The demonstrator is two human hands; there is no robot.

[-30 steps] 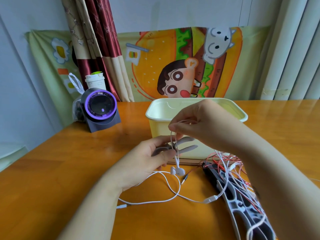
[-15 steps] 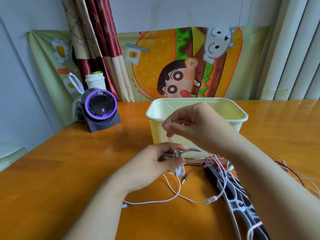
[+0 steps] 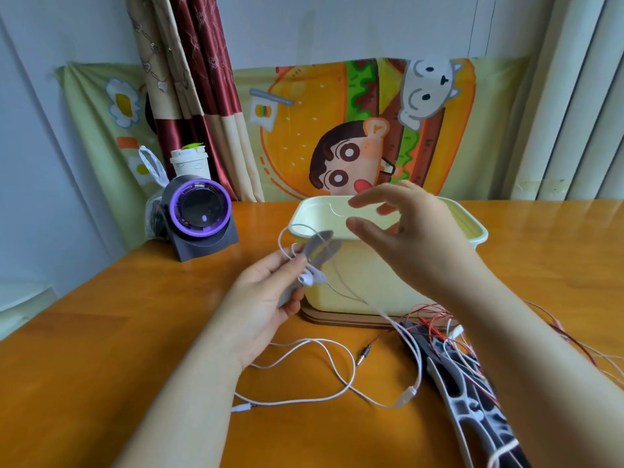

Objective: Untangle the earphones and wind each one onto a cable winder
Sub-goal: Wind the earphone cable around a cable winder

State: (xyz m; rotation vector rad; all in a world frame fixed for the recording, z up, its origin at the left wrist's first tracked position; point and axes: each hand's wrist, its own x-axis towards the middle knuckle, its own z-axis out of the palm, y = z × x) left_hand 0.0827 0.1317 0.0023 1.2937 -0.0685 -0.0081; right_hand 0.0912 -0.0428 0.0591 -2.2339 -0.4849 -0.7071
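In the head view, winding of the white wired earphones (image 3: 312,276) onto the flat grey forked cable winder (image 3: 319,248) looks just begun: the left hand (image 3: 266,298) grips the winder with the earbuds pinched against it, in front of the pale yellow plastic tub (image 3: 472,231). The right hand (image 3: 401,231) hovers above with fingers spread, holding nothing. The next move probably calls for it to catch the slack white cable (image 3: 337,373) trailing across the wooden table (image 3: 101,366), whose far end lies among the red earphone wires (image 3: 435,315).

White earphones (image 3: 314,278), grey winder (image 3: 319,248), pale yellow tub (image 3: 358,282), orange-brown table (image 3: 101,366)
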